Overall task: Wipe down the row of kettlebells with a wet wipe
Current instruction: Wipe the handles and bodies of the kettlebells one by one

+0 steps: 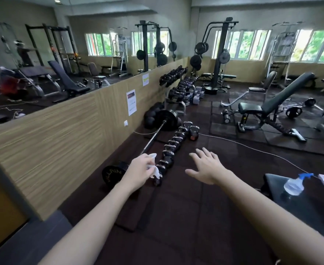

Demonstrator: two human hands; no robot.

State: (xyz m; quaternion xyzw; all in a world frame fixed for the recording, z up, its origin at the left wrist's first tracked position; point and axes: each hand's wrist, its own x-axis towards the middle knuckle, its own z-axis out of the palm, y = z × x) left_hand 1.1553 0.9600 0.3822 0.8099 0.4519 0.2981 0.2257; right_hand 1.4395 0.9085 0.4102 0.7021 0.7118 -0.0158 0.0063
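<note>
A row of several black kettlebells with shiny handles runs away from me across the dark rubber floor. My left hand is stretched out over the near end of the row and grips a crumpled white wet wipe. The wipe hangs in front of the nearest kettlebells and hides part of them. My right hand is held out to the right of the row, palm down, fingers spread, holding nothing.
A loaded barbell lies left of the kettlebells along the wood-panel wall. A spray bottle sits on a black bench pad at right. A white cable crosses the floor. Dumbbell racks and benches stand beyond.
</note>
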